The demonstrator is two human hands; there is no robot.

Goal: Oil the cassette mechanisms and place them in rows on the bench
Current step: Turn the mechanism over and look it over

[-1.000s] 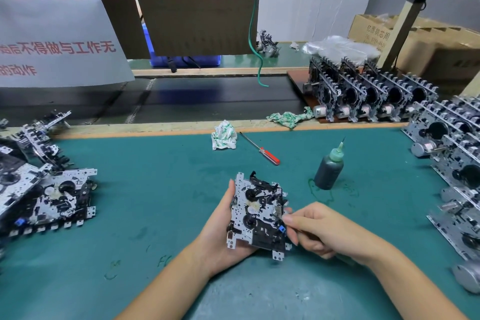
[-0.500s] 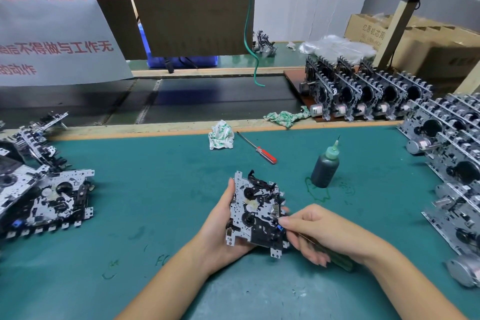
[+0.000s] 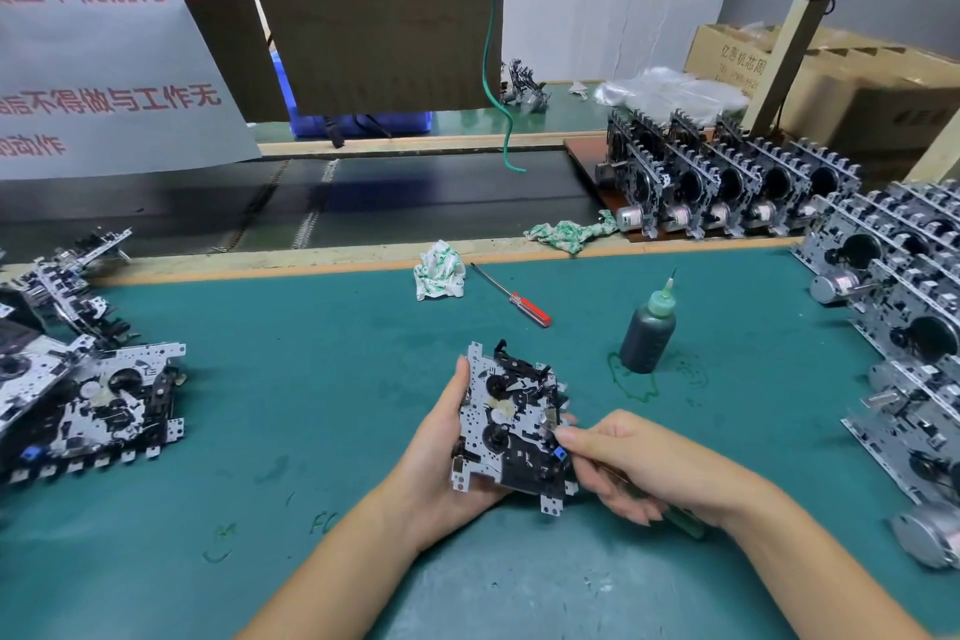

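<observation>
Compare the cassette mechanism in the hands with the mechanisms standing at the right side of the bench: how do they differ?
The held mechanism is single; the standing mechanisms form packed rows. The held one is gripped by the left hand above the mat, its flat face toward the camera; the standing ones rest on edge, motors showing. Both are perforated metal plates with black parts.

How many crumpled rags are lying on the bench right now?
2. One crumpled rag lies at the mat's far edge, left of the red screwdriver. The other rag lies on the wooden strip beside the far row of mechanisms. More may be hidden.
</observation>
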